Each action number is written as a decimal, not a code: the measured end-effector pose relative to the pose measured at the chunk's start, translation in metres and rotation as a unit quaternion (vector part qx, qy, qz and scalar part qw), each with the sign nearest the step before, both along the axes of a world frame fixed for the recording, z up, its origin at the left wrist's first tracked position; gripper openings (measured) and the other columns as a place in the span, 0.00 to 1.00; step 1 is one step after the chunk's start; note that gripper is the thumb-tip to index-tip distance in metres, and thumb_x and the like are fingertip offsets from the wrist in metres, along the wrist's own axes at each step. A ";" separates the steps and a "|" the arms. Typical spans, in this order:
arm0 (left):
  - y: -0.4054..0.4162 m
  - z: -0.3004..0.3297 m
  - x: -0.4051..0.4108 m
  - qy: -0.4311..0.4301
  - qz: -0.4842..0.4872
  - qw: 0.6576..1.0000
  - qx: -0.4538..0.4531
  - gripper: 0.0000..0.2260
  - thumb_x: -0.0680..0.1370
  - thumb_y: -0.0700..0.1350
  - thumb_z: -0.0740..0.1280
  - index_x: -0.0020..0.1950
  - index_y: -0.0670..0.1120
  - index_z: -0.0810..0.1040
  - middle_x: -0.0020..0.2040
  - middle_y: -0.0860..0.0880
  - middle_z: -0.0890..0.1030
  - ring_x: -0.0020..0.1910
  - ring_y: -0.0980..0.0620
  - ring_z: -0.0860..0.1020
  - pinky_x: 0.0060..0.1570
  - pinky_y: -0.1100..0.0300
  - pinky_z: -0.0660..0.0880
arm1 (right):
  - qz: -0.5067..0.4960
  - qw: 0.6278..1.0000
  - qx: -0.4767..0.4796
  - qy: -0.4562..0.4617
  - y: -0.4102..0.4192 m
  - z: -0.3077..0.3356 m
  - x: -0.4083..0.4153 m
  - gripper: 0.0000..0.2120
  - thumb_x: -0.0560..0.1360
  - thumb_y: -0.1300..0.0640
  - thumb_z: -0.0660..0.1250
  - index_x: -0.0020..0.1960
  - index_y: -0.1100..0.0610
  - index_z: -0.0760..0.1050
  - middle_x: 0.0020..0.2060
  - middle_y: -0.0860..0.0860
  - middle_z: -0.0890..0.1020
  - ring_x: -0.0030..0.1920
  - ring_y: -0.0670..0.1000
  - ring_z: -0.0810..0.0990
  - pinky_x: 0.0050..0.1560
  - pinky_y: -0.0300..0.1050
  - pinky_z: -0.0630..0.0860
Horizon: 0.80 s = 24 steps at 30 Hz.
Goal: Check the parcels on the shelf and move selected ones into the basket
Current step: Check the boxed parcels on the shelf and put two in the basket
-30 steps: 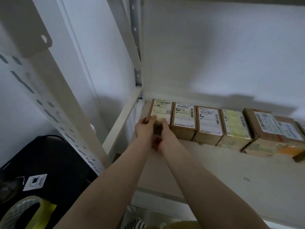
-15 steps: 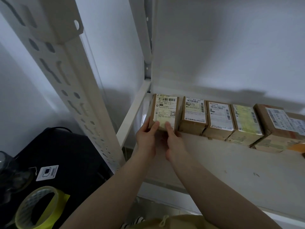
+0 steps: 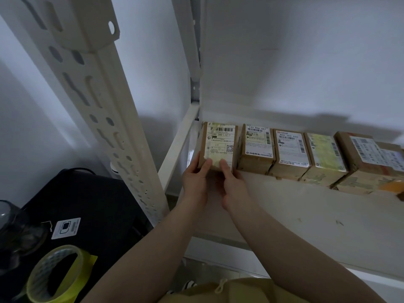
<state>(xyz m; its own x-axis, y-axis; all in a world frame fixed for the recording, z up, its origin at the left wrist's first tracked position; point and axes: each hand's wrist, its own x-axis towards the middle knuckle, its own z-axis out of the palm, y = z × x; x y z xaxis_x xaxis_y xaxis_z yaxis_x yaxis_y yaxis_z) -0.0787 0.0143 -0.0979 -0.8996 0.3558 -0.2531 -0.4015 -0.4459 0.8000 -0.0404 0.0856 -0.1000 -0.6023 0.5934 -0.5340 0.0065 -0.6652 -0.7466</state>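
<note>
Fingers (image 3: 206,166): thumbs of both hands pressed flat on the label face of the leftmost parcel (image 3: 219,146); remaining digits hidden behind and below the box; clasped on it, not released
Left hand (image 3: 194,182): at the parcel's lower left corner; thumb up over the near edge; forearm rising from below
Right hand (image 3: 232,189): at the lower right corner, just beside the left hand; thumb touching the pale patch of the label; forearm angled in from the right
Parcel position: at the left end of the shelf (image 3: 306,215); directly ahead of and above the fingertips; tipped so that the label faces the camera
Long axis: running away from the hands, toward the back wall
Neighbour: second parcel (image 3: 256,147) touching or nearly touching on the right; a row of further boxes beyond
Nearer hand: neither; both equally close
Basket: not identifiable in view
Judged step: label under check; next move likely a straight pull toward the body, clear of the neighbour
Nearby clutter: yellow tape roll (image 3: 56,274) at lower left, well apart
</note>
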 end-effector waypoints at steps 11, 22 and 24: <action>0.003 -0.001 -0.005 -0.003 0.014 0.999 -0.049 0.19 0.76 0.39 0.70 0.67 0.48 0.77 0.57 0.48 0.84 0.55 0.50 0.82 0.50 0.58 0.81 | 0.012 0.999 0.018 -0.037 0.003 0.003 -0.003 0.20 0.73 0.50 0.74 0.63 0.56 0.78 0.58 0.54 0.84 0.58 0.55 0.82 0.63 0.55 0.77; 0.032 0.010 -0.022 -0.044 0.066 0.988 -0.130 0.13 0.75 0.43 0.72 0.59 0.47 0.82 0.51 0.47 0.85 0.51 0.47 0.84 0.52 0.48 0.81 | -0.003 0.995 -0.081 -0.051 0.006 0.022 -0.026 0.21 0.71 0.48 0.76 0.59 0.58 0.80 0.54 0.56 0.85 0.51 0.58 0.84 0.49 0.54 0.82; 0.037 0.013 -0.027 -0.054 0.074 0.985 -0.147 0.11 0.75 0.43 0.72 0.57 0.46 0.82 0.50 0.47 0.86 0.49 0.46 0.84 0.51 0.48 0.81 | -0.008 0.995 -0.082 -0.055 0.007 0.023 -0.029 0.22 0.72 0.48 0.75 0.60 0.59 0.80 0.55 0.57 0.85 0.53 0.59 0.84 0.50 0.55 0.82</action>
